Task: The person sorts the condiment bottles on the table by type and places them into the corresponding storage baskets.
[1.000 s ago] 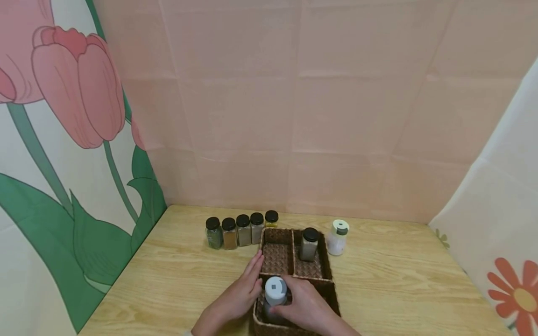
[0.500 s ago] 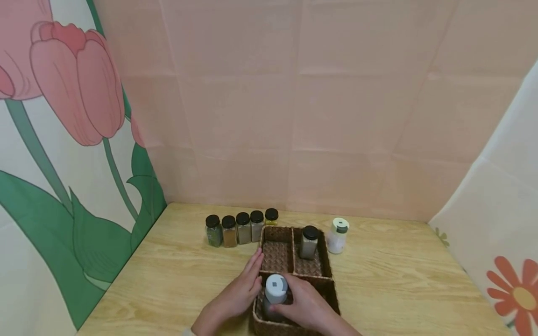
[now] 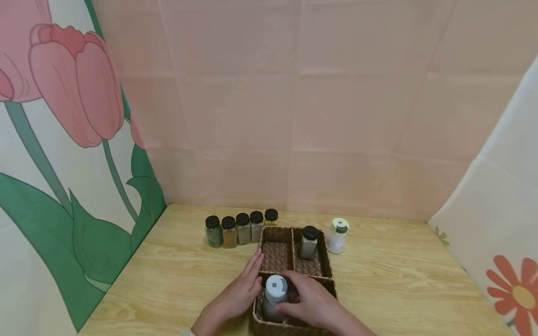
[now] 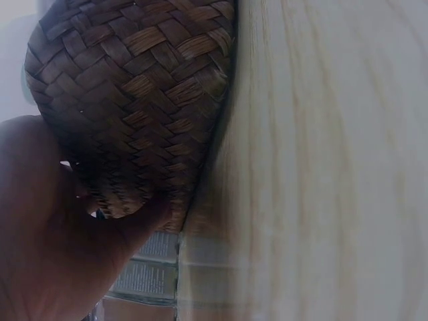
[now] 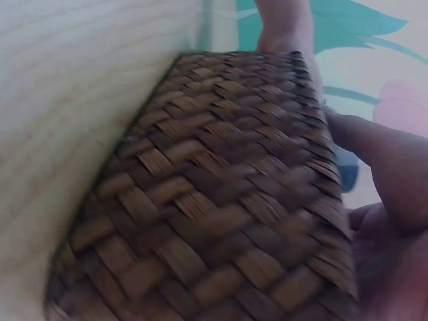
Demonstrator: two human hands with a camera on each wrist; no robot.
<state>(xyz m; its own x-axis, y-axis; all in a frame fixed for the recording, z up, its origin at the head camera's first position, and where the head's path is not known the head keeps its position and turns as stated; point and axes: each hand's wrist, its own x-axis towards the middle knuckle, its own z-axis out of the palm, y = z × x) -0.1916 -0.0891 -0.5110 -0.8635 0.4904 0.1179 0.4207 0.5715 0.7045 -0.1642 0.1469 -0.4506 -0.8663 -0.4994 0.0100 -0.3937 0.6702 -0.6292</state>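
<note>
A brown woven basket with three compartments sits on the table. In its front compartment stands a seasoning bottle with a white and grey cap. My right hand is around the bottle's right side, thumb at its front edge and index finger behind the cap, palm apart from it. My left hand rests along the basket's left wall with its fingers straight; the left wrist view shows it against the woven wall. A black-capped spice jar stands in the back right compartment. The right wrist view shows mostly the basket's outer side.
Several black-capped spice jars stand in a row behind the basket, to the left. Another bottle, with a pale green and white cap, stands right of the basket. A pink cloth hangs behind the wooden table.
My right hand has shifted slightly right and its thumb has drawn back from the bottle's front. The bottle stays in the front compartment. My left hand keeps its place.
</note>
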